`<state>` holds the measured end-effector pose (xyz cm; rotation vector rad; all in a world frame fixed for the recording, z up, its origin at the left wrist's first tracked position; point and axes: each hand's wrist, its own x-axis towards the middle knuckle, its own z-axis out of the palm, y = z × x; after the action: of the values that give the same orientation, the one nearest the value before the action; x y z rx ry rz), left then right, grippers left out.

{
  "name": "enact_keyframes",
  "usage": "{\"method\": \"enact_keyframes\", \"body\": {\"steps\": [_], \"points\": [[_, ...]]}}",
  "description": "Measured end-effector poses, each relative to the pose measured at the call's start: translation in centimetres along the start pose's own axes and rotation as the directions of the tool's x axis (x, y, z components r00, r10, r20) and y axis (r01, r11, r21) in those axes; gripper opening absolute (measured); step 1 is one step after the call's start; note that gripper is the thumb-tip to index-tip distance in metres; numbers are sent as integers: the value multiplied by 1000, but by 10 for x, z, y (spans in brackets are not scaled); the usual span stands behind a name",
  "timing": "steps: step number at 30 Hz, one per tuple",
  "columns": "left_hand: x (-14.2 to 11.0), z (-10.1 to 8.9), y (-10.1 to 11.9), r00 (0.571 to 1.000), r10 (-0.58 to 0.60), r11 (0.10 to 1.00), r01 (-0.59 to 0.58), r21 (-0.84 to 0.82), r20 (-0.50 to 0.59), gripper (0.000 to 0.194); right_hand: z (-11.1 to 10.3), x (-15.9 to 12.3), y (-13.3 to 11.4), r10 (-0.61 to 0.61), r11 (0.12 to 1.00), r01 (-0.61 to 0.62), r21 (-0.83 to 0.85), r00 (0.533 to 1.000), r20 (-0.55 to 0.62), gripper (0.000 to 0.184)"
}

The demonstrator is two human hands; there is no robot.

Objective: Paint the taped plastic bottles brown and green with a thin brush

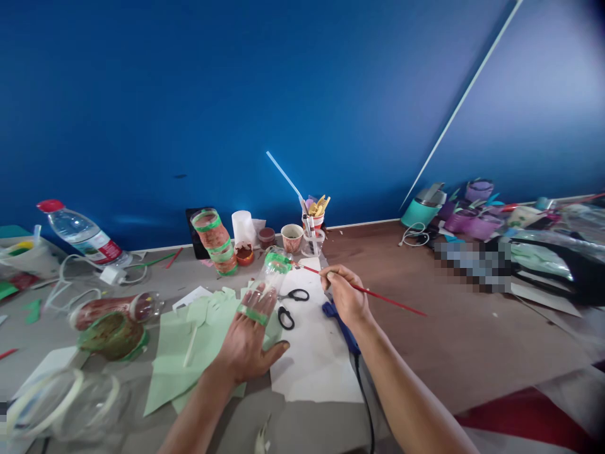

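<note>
My left hand (pixel 248 343) has its fingers stretched inside a clear plastic cup (pixel 269 277), holding it up from within, thumb out to the side. Green paint covers the cup's far end, and a green band rings its near rim. Pinched in my right hand (pixel 347 293) is a thin red paintbrush (pixel 392 302), its tip close to or touching the green end; which of the two I cannot tell. Beneath and beside the cup lie black-handled scissors (pixel 286 318), partly covered. A blue glue gun (pixel 347 331) with a black cord rests by my right wrist.
Green paper (pixel 179 359) and white paper (pixel 316 359) lie on the table. Behind stand a brown-and-green painted container (pixel 215 243), a paper cup (pixel 292 238) and a cup of sticks (pixel 317 214). A water bottle (pixel 89 236) leans at left; purple pots (pixel 477 224) are at right.
</note>
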<state>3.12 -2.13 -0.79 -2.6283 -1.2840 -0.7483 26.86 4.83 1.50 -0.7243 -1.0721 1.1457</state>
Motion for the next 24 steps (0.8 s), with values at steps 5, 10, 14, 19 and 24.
{"method": "enact_keyframes", "body": {"steps": [5, 10, 14, 19, 24], "points": [[0, -3, -3, 999, -29, 992, 23, -127, -40, 87, 0, 1, -1, 1, 1000, -2, -15, 999, -50, 13], [1, -5, 1, 996, -33, 977, 15, -214, -83, 79, 3, 0, -5, -17, 998, 18, 54, 1000, -15, 13], [-1, -8, 2, 988, -137, 924, 99, -369, -77, 72, 2, 0, -1, 1, 1000, -1, -7, 1000, -8, 13], [-5, -8, 3, 938, -345, 736, 254, -627, -25, 69, 3, -1, -4, -31, 998, 32, 46, 999, -23, 13], [-3, -10, 8, 900, -432, 440, 262, -859, 54, 64, 7, -2, -6, 0, 999, -1, 46, 1000, 24, 12]]}}
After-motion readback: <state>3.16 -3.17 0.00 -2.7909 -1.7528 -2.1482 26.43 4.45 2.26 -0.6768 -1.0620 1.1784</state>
